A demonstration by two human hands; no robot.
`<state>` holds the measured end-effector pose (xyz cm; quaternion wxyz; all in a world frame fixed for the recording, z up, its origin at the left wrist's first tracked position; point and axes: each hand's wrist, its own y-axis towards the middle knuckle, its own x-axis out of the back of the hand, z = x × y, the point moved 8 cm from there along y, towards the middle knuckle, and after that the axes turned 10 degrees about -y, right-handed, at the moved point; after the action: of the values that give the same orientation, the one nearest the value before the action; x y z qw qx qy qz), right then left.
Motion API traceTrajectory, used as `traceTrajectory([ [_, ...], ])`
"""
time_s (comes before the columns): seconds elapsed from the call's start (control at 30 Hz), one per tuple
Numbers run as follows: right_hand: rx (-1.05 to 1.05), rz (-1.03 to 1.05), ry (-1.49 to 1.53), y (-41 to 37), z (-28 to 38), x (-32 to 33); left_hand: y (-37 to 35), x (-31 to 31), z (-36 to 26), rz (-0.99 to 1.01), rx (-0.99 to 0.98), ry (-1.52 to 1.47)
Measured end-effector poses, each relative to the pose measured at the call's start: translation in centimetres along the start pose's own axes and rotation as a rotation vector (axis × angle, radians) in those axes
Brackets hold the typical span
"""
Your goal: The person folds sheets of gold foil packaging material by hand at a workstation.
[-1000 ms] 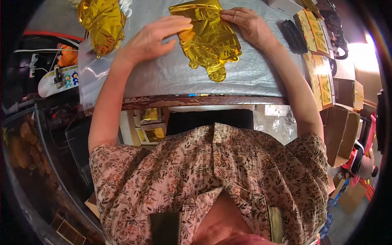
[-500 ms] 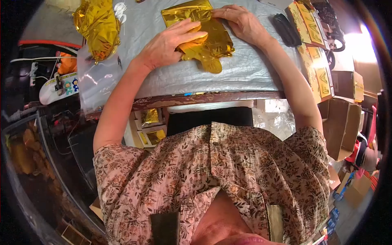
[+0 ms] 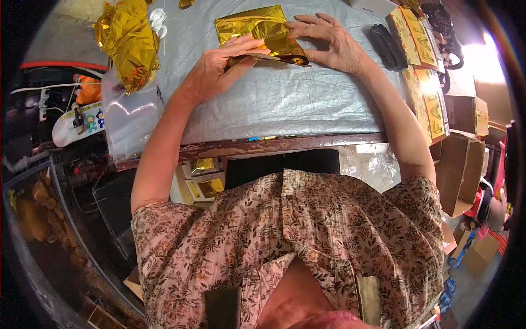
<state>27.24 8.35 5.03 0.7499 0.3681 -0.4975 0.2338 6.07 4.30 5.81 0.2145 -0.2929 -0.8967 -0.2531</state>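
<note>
A shiny gold foil balloon [image 3: 253,23], flat and partly folded, lies on the silver-grey covered table in front of me. My left hand [image 3: 222,63] grips its near flap, fingers on top and thumb beneath, with the flap raised off the cover. At the foil's right side is my right hand [image 3: 331,46], its thumb and fingers spread apart around the edge. The fingertips touch or nearly touch the foil there. The underside of the raised flap is hidden from me.
To the left lies a crumpled heap of gold foil [image 3: 129,46] beside white string [image 3: 158,22] and a clear plastic sheet [image 3: 129,118]. On the right are a black case [image 3: 386,46] and patterned boxes [image 3: 424,104]. Below the table's front edge, an open box holds gold packets [image 3: 211,186].
The foil's near part, spread flat with its rounded tail towards me, is now lifted and folded up. My left thumb has gone under it, and my right hand has opened beside the edge.
</note>
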Motion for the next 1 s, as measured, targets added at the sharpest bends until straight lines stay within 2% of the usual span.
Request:
traceTrajectory([
  [0.3, -0.031, 0.04, 0.052, -0.1, -0.3, -0.5, -0.2, -0.4, -0.4, 0.052, -0.02, 0.158],
  [0.93, -0.077, -0.033, 0.105, -0.2, 0.0, -0.6, -0.4, 0.1, 0.6, 0.019, 0.038, 0.091],
  [1.0, -0.083, -0.024, 0.122, -0.2, 0.0, -0.7, -0.4, 0.2, 0.2, 0.039, -0.027, 0.028],
])
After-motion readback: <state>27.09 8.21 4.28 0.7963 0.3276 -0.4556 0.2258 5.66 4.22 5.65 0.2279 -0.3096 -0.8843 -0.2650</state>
